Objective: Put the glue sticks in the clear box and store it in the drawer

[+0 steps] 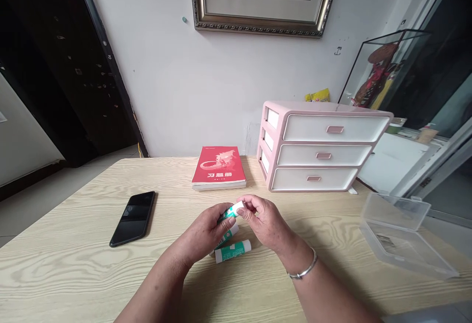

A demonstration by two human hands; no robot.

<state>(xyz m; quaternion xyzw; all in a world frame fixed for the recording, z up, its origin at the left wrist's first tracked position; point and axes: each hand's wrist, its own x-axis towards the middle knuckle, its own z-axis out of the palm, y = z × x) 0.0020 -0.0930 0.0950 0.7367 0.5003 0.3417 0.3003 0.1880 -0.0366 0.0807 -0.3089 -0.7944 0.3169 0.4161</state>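
Note:
Above the middle of the wooden table, my left hand and my right hand hold a white-and-green glue stick between them. The left fingers wrap its green body, while the right fingertips pinch its white end. A second glue stick lies partly hidden beneath my left hand. A third glue stick lies on the table just below my hands, its white end pointing right. A silver bangle circles my right wrist.
A black smartphone lies left of my hands on the light wood table. Behind them are a red book and pink-and-white three-drawer organizer. An open clear plastic box sits at the right.

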